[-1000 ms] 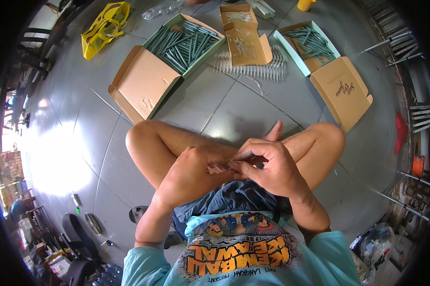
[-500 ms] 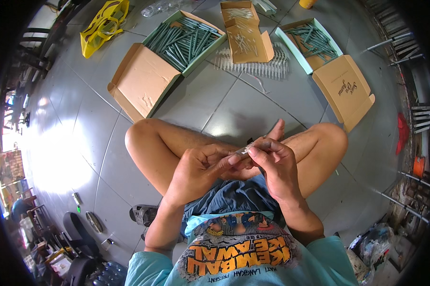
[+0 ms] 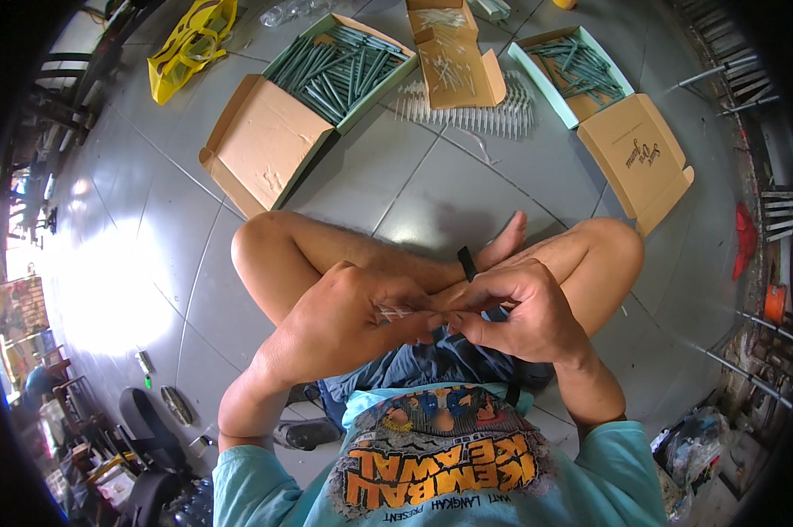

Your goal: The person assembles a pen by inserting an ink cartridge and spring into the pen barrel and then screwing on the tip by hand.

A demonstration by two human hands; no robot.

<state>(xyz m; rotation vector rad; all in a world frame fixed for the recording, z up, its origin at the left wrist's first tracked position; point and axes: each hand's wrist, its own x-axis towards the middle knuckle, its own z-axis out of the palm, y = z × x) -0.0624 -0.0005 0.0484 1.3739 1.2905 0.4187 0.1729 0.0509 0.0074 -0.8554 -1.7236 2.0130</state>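
Observation:
My left hand (image 3: 348, 307) is closed, with a few small, thin, pale pieces (image 3: 395, 312) showing in its curled fingers. Their exact kind is too small to tell. My right hand (image 3: 521, 309) meets it over my lap, thumb and fingertips pinched together at the left fingertips. Whatever sits in that pinch is hidden. Beyond my crossed legs lies an open box of dark green pen-like sticks (image 3: 339, 75). To its right, an open brown carton (image 3: 493, 81) holds small whitish slender pieces (image 3: 449, 66). Another box of green sticks (image 3: 581, 66) stands at the right.
Under the carton lies a row of clear spiky plastic pieces (image 3: 511, 119). Yellow bag (image 3: 186, 53) and clear bottle (image 3: 291, 10) are at the far left. Sandals (image 3: 304, 433) lie by my left hip. Metal racks (image 3: 739, 70) and plastic bags (image 3: 691, 448) line the right side.
Both hands have drawn nearer to me and turned, the fingertips now meeting lower over my lap. The whitish piece seen earlier at the right fingertips is now hidden.

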